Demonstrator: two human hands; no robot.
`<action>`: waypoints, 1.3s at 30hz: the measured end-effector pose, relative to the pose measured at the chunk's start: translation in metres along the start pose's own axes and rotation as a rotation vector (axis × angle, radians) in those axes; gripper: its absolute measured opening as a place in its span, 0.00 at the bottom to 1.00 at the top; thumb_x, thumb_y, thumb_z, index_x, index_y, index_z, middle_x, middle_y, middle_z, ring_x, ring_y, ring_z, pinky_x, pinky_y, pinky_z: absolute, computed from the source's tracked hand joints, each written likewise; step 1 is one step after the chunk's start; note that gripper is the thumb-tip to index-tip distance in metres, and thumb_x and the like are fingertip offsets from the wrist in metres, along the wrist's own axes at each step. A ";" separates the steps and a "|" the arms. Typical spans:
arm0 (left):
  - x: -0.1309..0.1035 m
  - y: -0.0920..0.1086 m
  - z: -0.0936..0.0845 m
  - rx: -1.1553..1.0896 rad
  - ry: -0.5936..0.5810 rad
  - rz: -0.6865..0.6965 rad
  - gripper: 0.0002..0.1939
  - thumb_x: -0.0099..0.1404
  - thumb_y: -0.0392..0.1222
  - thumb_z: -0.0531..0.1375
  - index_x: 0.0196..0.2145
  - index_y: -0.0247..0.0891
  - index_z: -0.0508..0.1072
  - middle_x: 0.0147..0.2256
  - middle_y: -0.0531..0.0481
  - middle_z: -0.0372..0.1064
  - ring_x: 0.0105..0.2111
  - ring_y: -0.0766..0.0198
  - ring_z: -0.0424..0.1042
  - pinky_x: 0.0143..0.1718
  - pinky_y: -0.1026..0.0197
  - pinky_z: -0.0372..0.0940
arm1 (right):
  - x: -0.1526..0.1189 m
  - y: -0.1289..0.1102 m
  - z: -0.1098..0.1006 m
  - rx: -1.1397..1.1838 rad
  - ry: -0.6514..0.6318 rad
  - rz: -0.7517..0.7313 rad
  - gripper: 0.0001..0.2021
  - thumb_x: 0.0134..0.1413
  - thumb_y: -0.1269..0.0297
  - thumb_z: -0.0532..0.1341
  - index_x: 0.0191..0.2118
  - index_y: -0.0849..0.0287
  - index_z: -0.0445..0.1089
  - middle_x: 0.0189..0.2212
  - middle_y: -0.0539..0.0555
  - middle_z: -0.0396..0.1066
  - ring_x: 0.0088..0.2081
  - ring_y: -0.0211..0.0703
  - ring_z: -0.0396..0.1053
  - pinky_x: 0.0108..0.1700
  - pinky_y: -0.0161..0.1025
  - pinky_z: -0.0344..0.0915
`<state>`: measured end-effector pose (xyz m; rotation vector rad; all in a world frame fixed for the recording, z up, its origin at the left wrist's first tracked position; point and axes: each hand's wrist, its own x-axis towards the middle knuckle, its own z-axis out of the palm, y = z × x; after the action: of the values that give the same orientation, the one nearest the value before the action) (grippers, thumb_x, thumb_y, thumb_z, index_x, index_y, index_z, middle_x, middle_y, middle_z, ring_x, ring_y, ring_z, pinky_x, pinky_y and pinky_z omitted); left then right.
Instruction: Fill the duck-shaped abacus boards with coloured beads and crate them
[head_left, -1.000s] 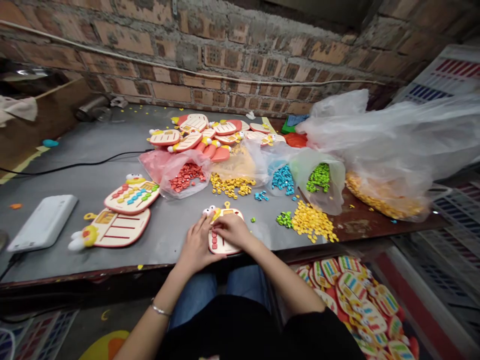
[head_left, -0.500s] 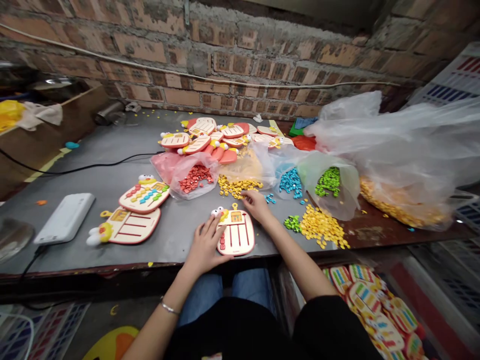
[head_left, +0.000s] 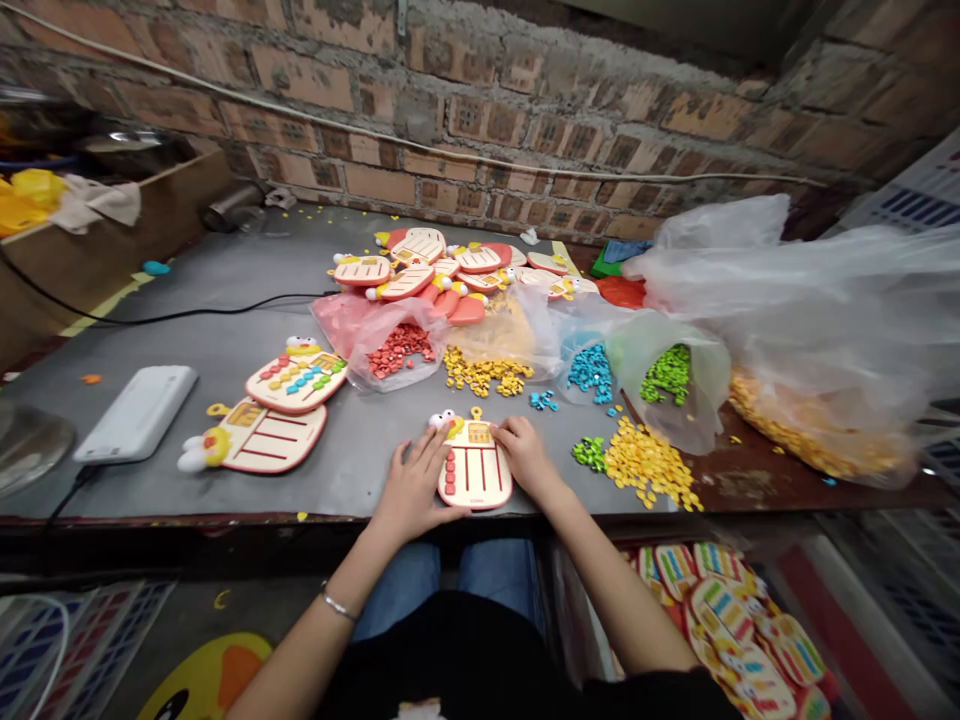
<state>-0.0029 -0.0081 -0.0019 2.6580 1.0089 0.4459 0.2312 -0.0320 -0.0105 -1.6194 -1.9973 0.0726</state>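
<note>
A cream toy board (head_left: 474, 478) with a red rim, slots and a duck-like head lies at the table's front edge. Several red beads (head_left: 450, 472) fill its leftmost slot; the other slots look bare. My left hand (head_left: 412, 485) holds the board at its left side, fingers near the head and thumb along the bottom edge. At the upper right of the board, my right hand (head_left: 525, 457) is closed in a pinch, fingertips touching the board near the top of a slot. Whatever it pinches is hidden. Loose yellow beads (head_left: 487, 375) lie just beyond the board.
Bags of red beads (head_left: 400, 350), blue beads (head_left: 590, 373) and green beads (head_left: 666, 375) lie open behind. Yellow beads (head_left: 649, 460) are heaped at right. Stacked boards (head_left: 409, 265) stand at the back; two more (head_left: 277, 435) lie left, beside a white power bank (head_left: 139, 412).
My right hand has moved from the yellow bead pile back toward me, onto the board's upper right. My left hand stays on the board. The camera view has shifted slightly.
</note>
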 end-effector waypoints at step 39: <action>-0.001 0.001 0.001 0.040 0.039 0.028 0.41 0.52 0.63 0.63 0.57 0.36 0.63 0.66 0.38 0.45 0.65 0.43 0.46 0.59 0.41 0.48 | 0.027 0.016 -0.016 0.457 0.180 0.128 0.05 0.59 0.65 0.59 0.38 0.56 0.72 0.38 0.56 0.71 0.41 0.45 0.71 0.39 0.40 0.71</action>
<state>-0.0025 -0.0093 -0.0026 2.7123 1.0028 0.4897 0.2494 -0.0075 0.0074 -1.3973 -1.5951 0.3888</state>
